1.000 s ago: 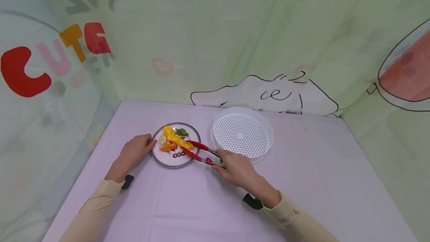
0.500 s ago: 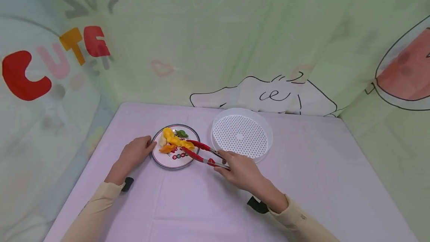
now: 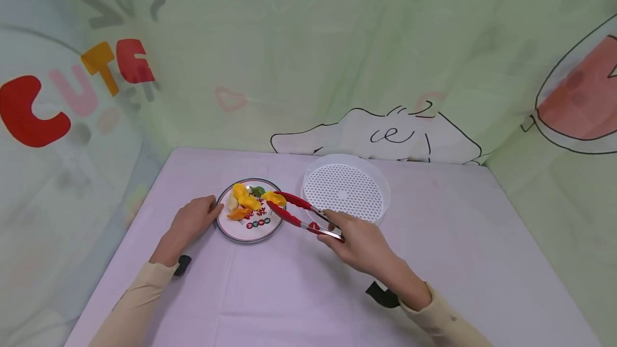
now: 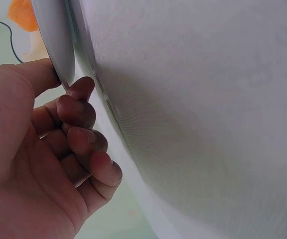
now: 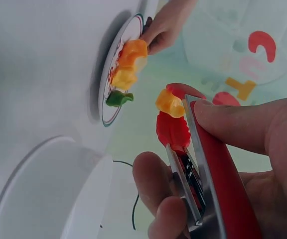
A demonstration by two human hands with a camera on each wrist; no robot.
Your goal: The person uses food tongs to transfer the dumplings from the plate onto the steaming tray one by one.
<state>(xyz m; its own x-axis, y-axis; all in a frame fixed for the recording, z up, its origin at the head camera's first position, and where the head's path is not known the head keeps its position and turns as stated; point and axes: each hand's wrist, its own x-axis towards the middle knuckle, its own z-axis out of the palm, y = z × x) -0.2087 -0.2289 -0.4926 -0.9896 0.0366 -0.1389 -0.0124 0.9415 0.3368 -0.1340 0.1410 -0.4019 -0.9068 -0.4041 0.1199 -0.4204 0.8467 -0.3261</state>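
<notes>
My left hand (image 3: 193, 221) pinches the near-left rim of a round white plate (image 3: 236, 231), thumb above and fingers curled below, as the left wrist view shows. On the plate lie yellow dumpling-like pieces (image 3: 240, 191), an orange piece (image 3: 238, 213), a whitish piece (image 3: 232, 202) and a green piece (image 3: 257, 191). My right hand (image 3: 361, 242) grips metal tongs with red tips (image 3: 285, 215). Between the tips is a yellow dumpling-like piece (image 5: 170, 103), held apart from the plate in the right wrist view and over its right edge in the head view.
Right of the plate stands a round white tray (image 3: 384, 189) with a perforated bottom and raised rim. A pale lilac cloth (image 3: 270, 293) covers the table. Printed fabric walls (image 3: 231, 42) enclose its back and sides.
The tongs have moved right and up with one yellow piece between their tips, away from the other pieces. My left hand has stayed on the plate rim.
</notes>
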